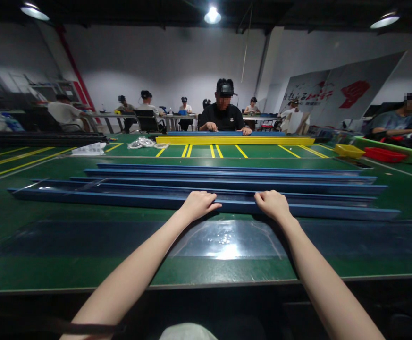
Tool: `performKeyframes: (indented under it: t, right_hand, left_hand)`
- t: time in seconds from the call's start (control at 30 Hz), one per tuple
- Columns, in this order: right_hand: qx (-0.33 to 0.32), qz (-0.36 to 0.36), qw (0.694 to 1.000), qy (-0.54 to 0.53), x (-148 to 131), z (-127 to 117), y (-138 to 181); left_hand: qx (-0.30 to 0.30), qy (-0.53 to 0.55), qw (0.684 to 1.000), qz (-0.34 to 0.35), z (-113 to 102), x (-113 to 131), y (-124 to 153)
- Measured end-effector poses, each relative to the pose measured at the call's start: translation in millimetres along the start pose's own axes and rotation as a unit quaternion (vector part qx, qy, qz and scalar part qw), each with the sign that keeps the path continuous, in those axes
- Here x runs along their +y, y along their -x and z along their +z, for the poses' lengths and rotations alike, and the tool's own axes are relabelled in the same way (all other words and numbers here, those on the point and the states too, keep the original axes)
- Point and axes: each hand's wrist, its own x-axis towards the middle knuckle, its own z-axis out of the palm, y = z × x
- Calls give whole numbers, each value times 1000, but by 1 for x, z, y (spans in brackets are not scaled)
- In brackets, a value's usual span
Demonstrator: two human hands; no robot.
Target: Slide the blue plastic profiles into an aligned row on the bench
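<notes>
A long blue channel profile (121,197) lies crosswise on the green table, the nearest of several blue profiles. My left hand (200,204) grips it left of its middle, fingers curled over into the channel and thumb pointing right. Further right, my right hand (272,203) is closed over the same profile, with its fingertips hidden inside. Clear film strips (73,188) cross the profile's left part. Closer to me, a long transparent plastic sheet (223,238) lies flat beneath my forearms and reflects the lamp.
More blue profiles (227,173) lie just behind. Beyond them is a yellow profile (234,140), where a person in black (223,115) works opposite. White coiled material (142,142) lies back left; yellow (349,150) and red trays (384,155) stand back right. The table's front edge (227,284) is near me.
</notes>
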Motion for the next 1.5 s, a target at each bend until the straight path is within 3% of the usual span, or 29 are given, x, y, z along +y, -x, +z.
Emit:
performKeyframes:
  t: [0.7, 1.17, 1.5]
  right_hand:
    - [-18, -5, 1000, -2, 1, 0, 0]
    - [-26, -1, 1000, -6, 0, -3, 1]
    - [-38, 5, 999, -9, 0, -4, 0]
  left_hand:
    - [-4, 20, 1000, -5, 1, -1, 1]
    - [-8, 103, 990, -92, -4, 0, 0]
    - [-21, 88, 992, -84, -5, 0, 0]
